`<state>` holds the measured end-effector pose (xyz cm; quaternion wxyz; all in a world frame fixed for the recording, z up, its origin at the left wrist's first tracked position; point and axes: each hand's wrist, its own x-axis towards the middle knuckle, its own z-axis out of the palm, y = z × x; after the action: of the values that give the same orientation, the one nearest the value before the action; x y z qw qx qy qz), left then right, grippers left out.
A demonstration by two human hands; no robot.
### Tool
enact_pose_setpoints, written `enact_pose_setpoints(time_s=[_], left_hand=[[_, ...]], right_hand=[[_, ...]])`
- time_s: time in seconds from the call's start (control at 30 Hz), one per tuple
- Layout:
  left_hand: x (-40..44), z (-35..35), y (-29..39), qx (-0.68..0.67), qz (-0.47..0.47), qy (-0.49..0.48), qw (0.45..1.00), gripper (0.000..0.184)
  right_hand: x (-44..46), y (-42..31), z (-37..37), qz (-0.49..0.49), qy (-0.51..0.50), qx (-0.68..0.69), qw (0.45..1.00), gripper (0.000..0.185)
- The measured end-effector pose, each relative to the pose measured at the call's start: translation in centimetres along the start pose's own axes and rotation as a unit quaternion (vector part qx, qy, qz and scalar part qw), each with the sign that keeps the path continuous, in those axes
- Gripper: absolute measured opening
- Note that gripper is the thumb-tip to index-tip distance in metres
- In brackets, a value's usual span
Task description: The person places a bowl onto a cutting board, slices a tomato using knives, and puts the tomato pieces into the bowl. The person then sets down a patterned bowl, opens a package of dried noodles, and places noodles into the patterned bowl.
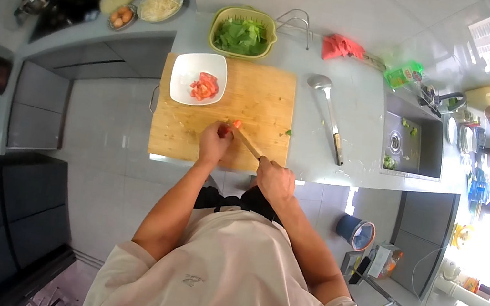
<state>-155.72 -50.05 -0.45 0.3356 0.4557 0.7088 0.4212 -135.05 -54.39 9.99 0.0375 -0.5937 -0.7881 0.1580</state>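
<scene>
1. White bowl [183, 80], on the cutting board [261, 97], containing chopped red pieces [205, 87].
2. Left hand [215, 143], fingers curled over red food [224, 130], probably tomato but largely hidden, on the board.
3. Knife [248, 144], its blade beside the food.
4. Right hand [276, 180], closed around the knife's handle.
5. Ladle [331, 117], on the counter [307, 153].

Left hand [215, 145] holding red tomato [224, 130] on wooden board [264, 101] — right hand [276, 179] gripping knife [248, 143] — white bowl [186, 72] above.
</scene>
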Motion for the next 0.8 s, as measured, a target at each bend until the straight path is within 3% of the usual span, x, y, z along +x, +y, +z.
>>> enact_pose_setpoints(time_s=[0.13,0.37,0.47,0.53,0.67,0.73,0.8], left_hand=[[-0.2,-0.5,0.9,-0.014,-0.025,-0.008,1.000,0.019],[-0.6,-0.4,1.9,-0.010,-0.029,-0.004,1.000,0.021],[-1.1,-1.6,3.8,-0.008,0.009,0.013,1.000,0.022],[-1.2,-2.2,2.6,0.061,0.030,0.026,0.997,0.025],[-1.3,-3.4,2.3,0.233,0.172,0.137,0.947,0.037],[-0.8,-2.5,1.2,0.182,0.200,0.080,0.960,0.039],[-0.4,-1.5,1.0,0.161,0.180,0.034,0.970,0.039]], right_hand=[[-0.1,-0.2,1.4,-0.021,-0.003,-0.036,0.999,0.012],[1.5,-1.1,2.1,-0.002,-0.099,-0.050,0.994,0.015],[2.6,-1.0,2.4,-0.010,-0.103,-0.064,0.993,0.015],[2.6,-0.3,2.5,-0.026,-0.090,-0.072,0.993,0.017],[1.1,1.3,1.8,-0.027,0.024,0.097,0.995,0.020],[0.7,2.1,2.1,0.014,0.048,0.184,0.982,0.027],[0.7,2.8,2.0,0.127,-0.014,0.334,0.934,0.028]])
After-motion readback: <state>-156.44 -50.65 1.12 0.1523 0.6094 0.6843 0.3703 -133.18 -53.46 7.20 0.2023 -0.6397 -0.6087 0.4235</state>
